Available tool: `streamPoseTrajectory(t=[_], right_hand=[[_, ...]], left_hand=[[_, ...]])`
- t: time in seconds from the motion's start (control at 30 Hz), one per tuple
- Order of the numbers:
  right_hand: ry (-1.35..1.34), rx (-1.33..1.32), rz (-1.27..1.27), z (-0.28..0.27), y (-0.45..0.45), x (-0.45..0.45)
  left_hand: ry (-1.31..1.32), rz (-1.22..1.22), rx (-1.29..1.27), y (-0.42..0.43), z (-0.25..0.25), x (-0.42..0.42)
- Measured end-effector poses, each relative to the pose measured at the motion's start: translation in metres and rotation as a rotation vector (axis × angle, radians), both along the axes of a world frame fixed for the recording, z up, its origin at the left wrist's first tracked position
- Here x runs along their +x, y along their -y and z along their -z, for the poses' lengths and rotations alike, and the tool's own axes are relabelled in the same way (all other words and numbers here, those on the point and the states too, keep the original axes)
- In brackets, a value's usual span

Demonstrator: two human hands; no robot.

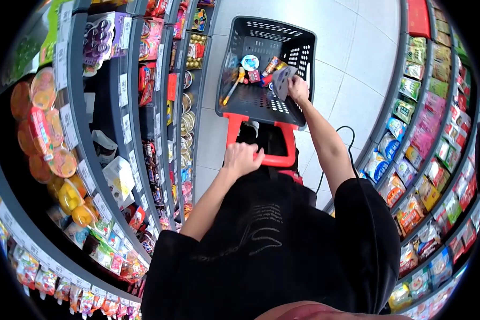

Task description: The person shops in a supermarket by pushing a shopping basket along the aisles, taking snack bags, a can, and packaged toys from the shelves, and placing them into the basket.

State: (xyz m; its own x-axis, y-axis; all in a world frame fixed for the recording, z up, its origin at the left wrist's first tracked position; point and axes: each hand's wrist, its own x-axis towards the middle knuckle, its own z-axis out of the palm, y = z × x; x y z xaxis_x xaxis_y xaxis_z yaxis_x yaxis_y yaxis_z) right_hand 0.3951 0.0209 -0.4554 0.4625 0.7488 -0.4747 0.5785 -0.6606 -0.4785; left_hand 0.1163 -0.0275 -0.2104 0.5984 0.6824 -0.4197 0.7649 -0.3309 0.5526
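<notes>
A black rolling shopping basket [237, 106] with perforated walls stands in front of me. My left hand [244, 159] is closed around its red handle [276, 160]. Inside the basket's right side, my right hand [298, 88] grips a grey packet [282, 80], whose printing I cannot read. Beneath and beside it lie a white-and-blue round tub [249, 62], a small red pack [254, 76], an orange-brown snack packet [270, 65] and a long yellow-orange stick-shaped item [233, 92]. The packet and right hand partly hide the things below.
Shelves of sweets [149, 80] with price labels run close along my left. More shelves of bagged snacks [405, 170] line the right. Pale floor tiles [352, 58] lie between them, and a black cable [352, 141] loops beside my right arm.
</notes>
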Motion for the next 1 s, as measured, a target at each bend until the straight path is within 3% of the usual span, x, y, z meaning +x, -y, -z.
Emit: streamPoseTrajectory(t=[0.13,0.27,0.37,0.63,1.0], right_hand=[[0.099,-0.16,-0.09,0.037,-0.019,0.003],[-0.059,-0.215,-0.139,0.09,-0.041,-0.005],[0.008,-0.338,-0.202,0.13,-0.05,-0.02],[-0.037,-0.404,0.034,0.158,-0.067,-0.025],[-0.054,-0.386,-0.091,0.223,-0.069,-0.038]], left_hand=[[0.038,0.007,-0.004,-0.006,0.004,0.002],[0.048,-0.014,0.03,-0.002,0.011,0.002],[0.014,-0.008,0.017,0.006,0.016,0.001],[-0.024,0.024,-0.027,0.01,0.019,-0.002],[-0.022,0.019,0.004,0.006,0.025,-0.001]])
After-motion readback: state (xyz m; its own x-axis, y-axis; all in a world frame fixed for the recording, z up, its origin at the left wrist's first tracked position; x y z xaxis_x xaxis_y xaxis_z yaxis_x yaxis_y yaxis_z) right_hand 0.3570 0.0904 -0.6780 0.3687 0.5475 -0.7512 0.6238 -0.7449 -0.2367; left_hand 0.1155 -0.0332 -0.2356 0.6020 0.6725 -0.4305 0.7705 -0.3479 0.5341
